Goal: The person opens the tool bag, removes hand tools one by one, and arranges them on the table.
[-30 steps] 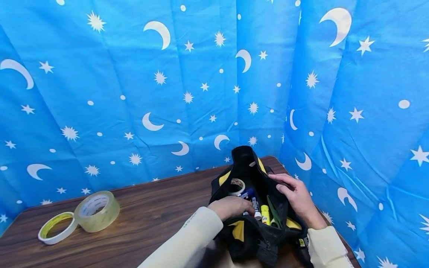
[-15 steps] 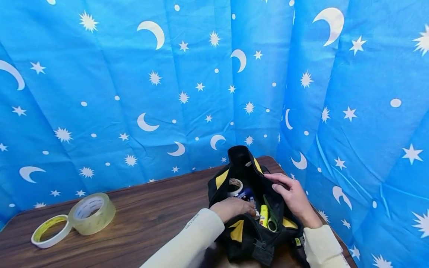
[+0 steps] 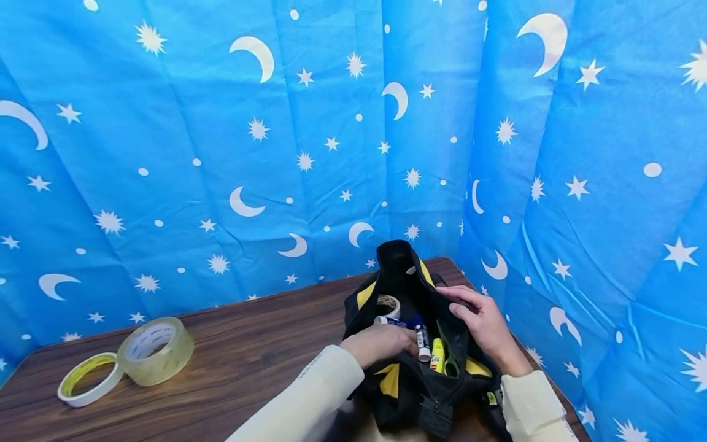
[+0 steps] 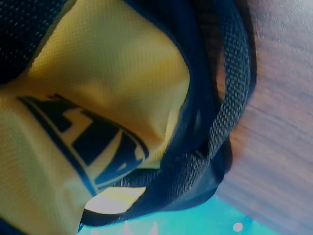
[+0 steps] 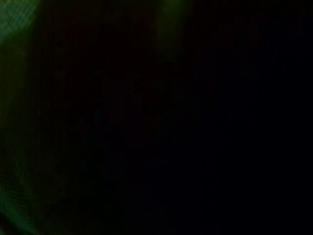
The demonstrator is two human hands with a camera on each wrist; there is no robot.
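Observation:
A black-and-yellow bag [image 3: 402, 258] stands unzipped at the table's right end. Into its opening reaches my left hand [image 3: 381, 344], its fingers hidden down among the contents, so I cannot tell what they hold. Close by its fingers lies a white-ended marker [image 3: 423, 348], with a yellow glue stick [image 3: 437, 355] and green-handled scissors [image 3: 452, 367] to the right. Beyond the hand are a blue-and-white stick [image 3: 388, 321] and a tape roll [image 3: 389, 304]. My right hand [image 3: 486, 325] touches the bag's right rim with fairly straight fingers. The right wrist view is almost black.
A wide clear tape roll [image 3: 160, 353] and a narrow white roll with a yellow inside [image 3: 91, 380] lie on the wooden table [image 3: 248, 344] at the left. Patterned blue curtains [image 3: 309, 123] rise behind and to the right. A black strap [image 4: 234, 68] hangs beside the bag.
My left hand has shifted slightly among the bag's contents, and the markers beside it have moved. The blue-and-white stick now shows more at the left. The right hand stays at the rim.

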